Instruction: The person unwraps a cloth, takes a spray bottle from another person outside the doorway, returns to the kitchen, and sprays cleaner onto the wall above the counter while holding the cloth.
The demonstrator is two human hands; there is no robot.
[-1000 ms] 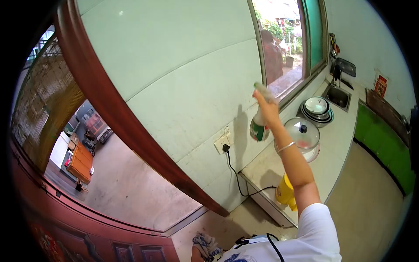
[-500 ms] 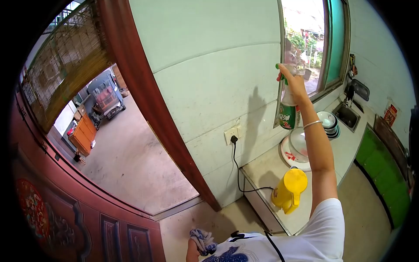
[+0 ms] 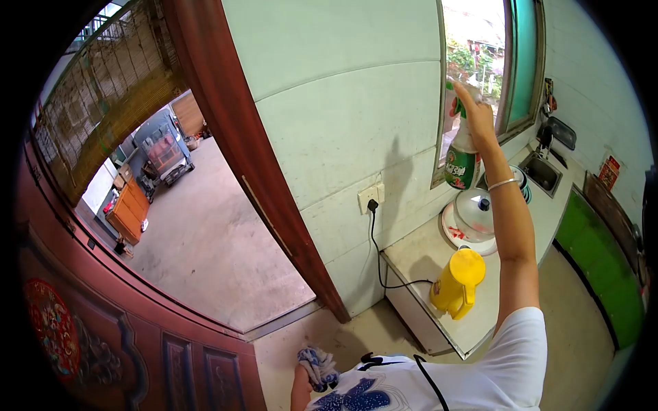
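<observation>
High in front of the window, my right hand [image 3: 478, 118] is closed around the neck of a spray bottle [image 3: 461, 166] with a green label and a green trigger. The bottle hangs nearly upright, its base a little below the sill. Low at the bottom, my left hand [image 3: 300, 387] grips a crumpled blue and white cloth [image 3: 317, 368] beside my shirt. Its fingers are partly hidden by the cloth.
A yellow kettle [image 3: 457, 284] with a black cord stands on the counter [image 3: 414, 264]. Behind it sit a glass lid [image 3: 473, 214] on a plate and stacked bowls [image 3: 524, 186]. The cord runs to a wall socket [image 3: 371, 198]. At left, a doorway opens outside.
My right hand and the spray bottle have shifted slightly right and up. The lid's dark knob now shows beside my forearm. My left hand still holds the cloth low down.
</observation>
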